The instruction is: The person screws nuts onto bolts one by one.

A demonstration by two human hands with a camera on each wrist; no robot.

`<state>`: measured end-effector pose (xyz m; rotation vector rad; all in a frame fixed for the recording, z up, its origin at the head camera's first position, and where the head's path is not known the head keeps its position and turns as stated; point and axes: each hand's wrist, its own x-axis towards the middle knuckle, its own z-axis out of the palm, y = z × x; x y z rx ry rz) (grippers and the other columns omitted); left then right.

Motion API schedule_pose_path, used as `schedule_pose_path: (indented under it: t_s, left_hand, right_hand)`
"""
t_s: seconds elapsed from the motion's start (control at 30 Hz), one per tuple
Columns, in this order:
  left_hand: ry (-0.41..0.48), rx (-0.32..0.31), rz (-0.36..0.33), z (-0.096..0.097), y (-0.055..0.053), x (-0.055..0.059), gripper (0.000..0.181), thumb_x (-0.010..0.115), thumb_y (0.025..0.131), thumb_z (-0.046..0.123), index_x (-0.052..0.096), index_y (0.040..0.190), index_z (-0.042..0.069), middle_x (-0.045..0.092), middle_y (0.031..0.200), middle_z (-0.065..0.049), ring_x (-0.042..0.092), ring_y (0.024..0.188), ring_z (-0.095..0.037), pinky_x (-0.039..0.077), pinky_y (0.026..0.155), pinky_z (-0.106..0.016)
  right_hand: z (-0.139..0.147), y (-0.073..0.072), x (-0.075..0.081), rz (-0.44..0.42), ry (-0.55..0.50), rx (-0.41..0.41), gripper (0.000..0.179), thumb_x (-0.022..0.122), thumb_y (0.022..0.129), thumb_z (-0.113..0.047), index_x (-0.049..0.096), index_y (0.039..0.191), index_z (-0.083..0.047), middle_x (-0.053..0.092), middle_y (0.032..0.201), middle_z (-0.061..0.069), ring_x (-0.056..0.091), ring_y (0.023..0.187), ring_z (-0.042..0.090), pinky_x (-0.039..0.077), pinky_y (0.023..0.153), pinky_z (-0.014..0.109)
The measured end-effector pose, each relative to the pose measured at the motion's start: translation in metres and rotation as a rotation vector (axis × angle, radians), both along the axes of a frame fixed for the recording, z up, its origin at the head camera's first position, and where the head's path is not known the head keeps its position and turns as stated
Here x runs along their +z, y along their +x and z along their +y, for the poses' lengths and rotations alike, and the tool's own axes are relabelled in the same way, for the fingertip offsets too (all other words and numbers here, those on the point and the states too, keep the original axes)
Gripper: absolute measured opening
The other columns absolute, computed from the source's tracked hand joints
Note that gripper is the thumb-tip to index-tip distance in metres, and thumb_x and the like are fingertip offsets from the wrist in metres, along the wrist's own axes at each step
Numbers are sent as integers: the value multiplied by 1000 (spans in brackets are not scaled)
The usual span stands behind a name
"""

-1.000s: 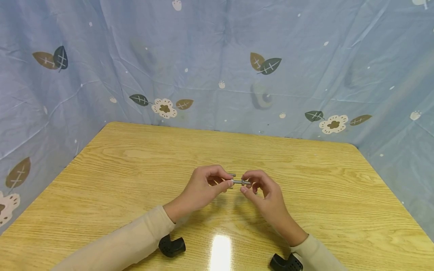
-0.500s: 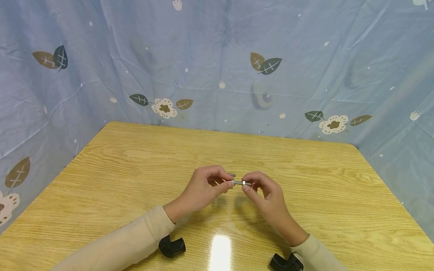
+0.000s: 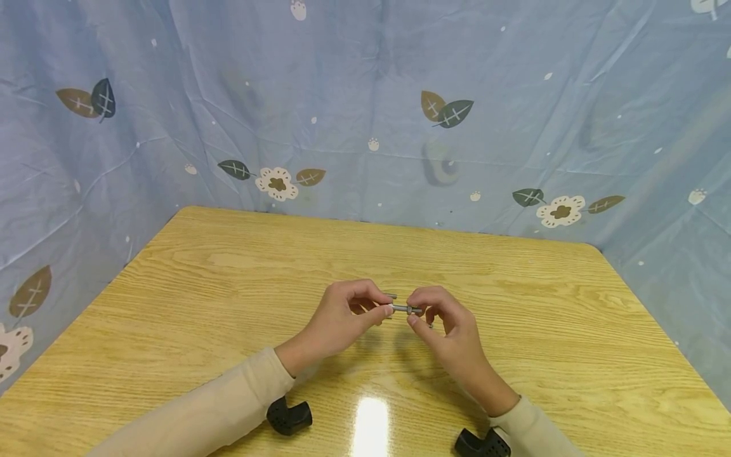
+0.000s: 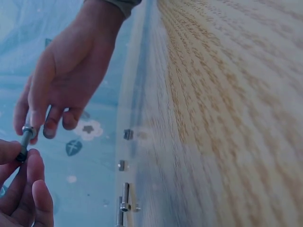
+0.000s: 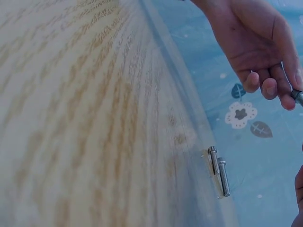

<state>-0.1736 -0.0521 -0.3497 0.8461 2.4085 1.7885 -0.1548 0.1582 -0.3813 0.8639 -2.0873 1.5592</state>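
Held level above the table is a silver bolt (image 3: 401, 308), its head end pinched between the thumb and fingers of my left hand (image 3: 341, 315). A hex nut (image 3: 409, 310) sits on the shaft, near its free end. Around that nut are the thumb and index fingertips of my right hand (image 3: 452, 327), the other fingers curled below. In the left wrist view the nut (image 4: 29, 129) shows at the right fingertips and the bolt (image 4: 24, 143) runs down to the left hand. My left fingers hide the bolt's head in the head view.
Loose bolts lie on the wooden table (image 3: 228, 279) beyond the hands: one bolt (image 5: 213, 161) beside another bolt (image 5: 224, 178). Two loose nuts, one nut (image 4: 128, 134) and a second nut (image 4: 121, 165), lie near them. A patterned blue cloth (image 3: 365, 114) hangs behind the table.
My right thumb and index fingertip closed on the nut, then parted slightly around it. The nut's facets catch the light differently now. My left hand and the bolt stay nearly still.
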Motion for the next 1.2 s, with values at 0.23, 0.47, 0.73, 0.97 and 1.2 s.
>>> schedule_pose_path:
  t_s: [0.23, 0.47, 0.73, 0.97, 1.2]
  left_hand:
    - [-2, 8, -7, 1, 1, 0, 5, 70, 90, 18, 73, 93, 18, 71, 95, 1, 67, 77, -10, 57, 68, -28]
    - [0, 9, -6, 2, 2, 0, 5, 70, 89, 19, 73, 93, 17, 71, 96, 0, 66, 76, -11, 57, 68, -27]
    - [-8, 10, 1, 1, 1, 0, 5, 69, 90, 18, 73, 93, 18, 71, 91, 0, 67, 75, -11, 57, 67, -27]
    - [-7, 8, -3, 1, 1, -1, 5, 70, 90, 19, 73, 93, 18, 71, 96, 1, 66, 77, -9, 57, 68, -28]
    - [-10, 10, -6, 2, 3, 0, 5, 70, 90, 19, 73, 93, 19, 71, 97, 2, 66, 78, -10, 57, 68, -28]
  right_hand:
    - [1, 0, 0, -43, -1, -5, 23, 62, 86, 12, 63, 105, -2, 63, 98, 5, 54, 82, 9, 44, 66, 25]
    - [2, 1, -1, -101, 17, -20, 16, 59, 91, 8, 63, 104, 0, 64, 98, 3, 54, 83, 10, 44, 68, 25]
    - [0, 0, -1, -49, 29, -24, 28, 65, 85, 10, 61, 109, -5, 61, 103, 6, 54, 88, 12, 42, 64, 31]
    - [0, -1, -4, -1, 1, -5, 28, 64, 84, 13, 63, 105, -5, 62, 98, 4, 55, 86, 9, 42, 64, 28]
    - [0, 1, -3, -21, -13, -5, 23, 62, 86, 12, 64, 105, -1, 64, 99, 2, 54, 83, 9, 44, 65, 25]
